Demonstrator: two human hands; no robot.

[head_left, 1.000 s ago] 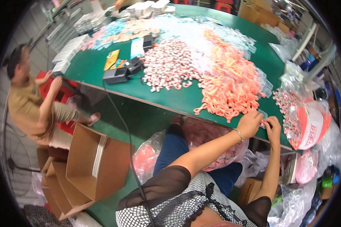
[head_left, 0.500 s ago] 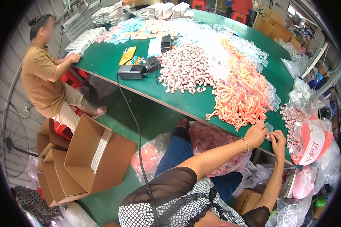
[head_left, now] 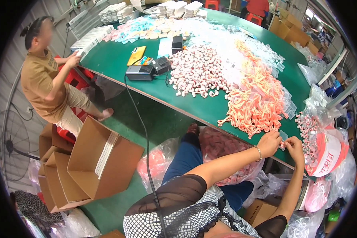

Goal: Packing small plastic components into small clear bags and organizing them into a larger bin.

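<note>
At the near right edge of the green table, my left hand (head_left: 269,143) and my right hand (head_left: 295,149) work close together. Both have their fingers closed in a pinch around a small pinkish-white piece (head_left: 282,145), too small to name surely. A clear plastic case (head_left: 283,135) shows just beyond the fingertips; whether I hold it I cannot tell. Left of and beyond my hands lies a heap of orange cord loops (head_left: 250,109). Further left is a pile of small white-and-red pieces (head_left: 198,69). Clear plastic cases (head_left: 288,104) border the cords.
An open bag (head_left: 328,154) with similar small pieces stands right of my hands. A black cable (head_left: 141,115) runs from a dark device (head_left: 139,73) near a yellow phone (head_left: 136,55). Open cartons (head_left: 107,162) stand at left. A co-worker (head_left: 43,79) is at the table's left end.
My hands have shifted slightly right in the picture, with a little more of the small piece showing between them. The co-worker's hands have moved a little and the body leans differently.
</note>
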